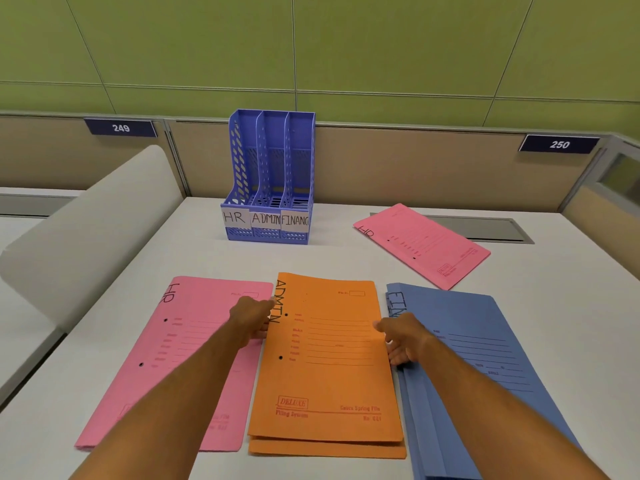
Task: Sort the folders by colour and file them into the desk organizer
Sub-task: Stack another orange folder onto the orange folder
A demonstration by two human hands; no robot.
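Observation:
A stack of orange folders [332,382] marked ADMIN lies in the middle of the desk. My left hand [251,320] touches its left edge and my right hand [403,339] touches its right edge, fingers tucked at the side of the stack. A pink folder [180,344] marked HR lies to the left. Blue folders [485,362] marked FIN lie to the right. Another pink HR folder [424,245] lies apart at the far right. The blue desk organizer [272,178] stands at the back with slots labelled HR, ADMIN, FINANC, all holding nothing.
A beige partition [433,168] runs behind the desk [346,258]. A grey cable tray cover [485,228] sits at the back right. A curved white divider [93,216] rises at the left edge of the desk.

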